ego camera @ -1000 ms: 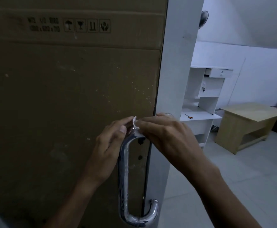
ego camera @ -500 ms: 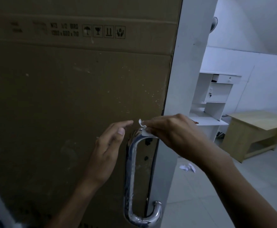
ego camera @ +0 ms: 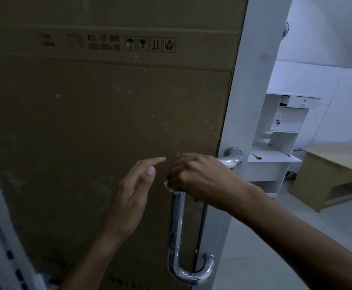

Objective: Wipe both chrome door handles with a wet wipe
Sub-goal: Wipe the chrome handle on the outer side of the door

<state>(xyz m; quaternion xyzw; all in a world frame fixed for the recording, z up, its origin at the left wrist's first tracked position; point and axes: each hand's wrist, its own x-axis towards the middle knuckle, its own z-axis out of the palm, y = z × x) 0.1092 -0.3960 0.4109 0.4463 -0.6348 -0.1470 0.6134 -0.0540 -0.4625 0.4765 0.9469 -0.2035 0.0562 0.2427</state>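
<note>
A chrome pull handle (ego camera: pixel 178 231) runs down the door's edge and curves back into it at the bottom. My right hand (ego camera: pixel 193 174) is curled round the handle's top with a white wet wipe (ego camera: pixel 169 187) under its fingers; only a corner of the wipe shows. My left hand (ego camera: pixel 137 189) hovers just left of it with fingers straight, holding nothing, in front of the cardboard. The handle's upper mount (ego camera: pixel 232 156) shows to the right of my right hand. A second handle is not visible.
A large cardboard sheet (ego camera: pixel 87 132) covers the door's face. The white door edge (ego camera: pixel 248 101) stands right of it. Beyond are a white desk unit (ego camera: pixel 279 135), a low wooden table (ego camera: pixel 334 172) and tiled floor (ego camera: pixel 296 222).
My right hand has closed round the top of the handle with the wipe and slid slightly down. My left hand has let go and drawn away to the left.
</note>
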